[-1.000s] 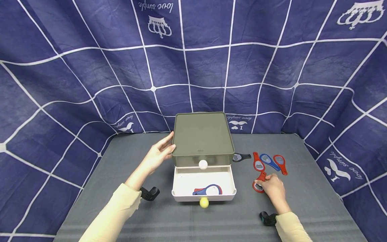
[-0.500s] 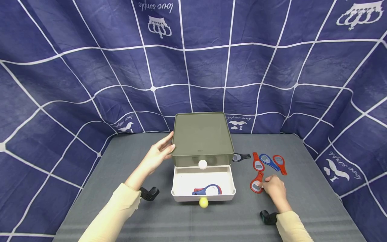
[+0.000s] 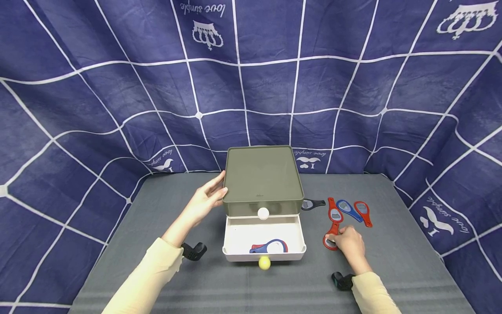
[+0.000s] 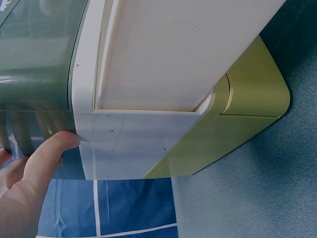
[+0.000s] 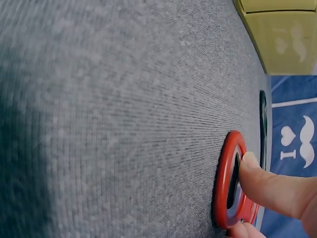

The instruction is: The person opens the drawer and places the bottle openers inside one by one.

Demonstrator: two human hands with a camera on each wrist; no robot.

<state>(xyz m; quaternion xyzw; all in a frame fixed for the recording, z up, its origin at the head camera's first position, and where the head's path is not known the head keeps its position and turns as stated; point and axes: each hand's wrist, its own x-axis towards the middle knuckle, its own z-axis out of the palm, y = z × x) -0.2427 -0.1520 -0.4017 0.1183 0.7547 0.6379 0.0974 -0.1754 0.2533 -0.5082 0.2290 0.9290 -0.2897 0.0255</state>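
Note:
My left hand rests against the left side of a drawer box with a dark green top. Its thumb touches the green wall near the front edge, as the left wrist view shows. A white drawer is pulled out below; a blue bottle opener lies inside, overlapping a red one. On the right, my right hand pinches a red bottle opener by its round end. In the right wrist view the thumb lies on that opener, and a fingertip meets its lower edge.
Beyond the right hand lie another red bottle opener, a blue one and a further red one. A black opener lies beside the box. A blue curtain hangs behind the grey table.
The right hand and the red bottle opener have shifted a little to the left, and the thumb now covers more of its round end. The left hand, box and drawer stay put.

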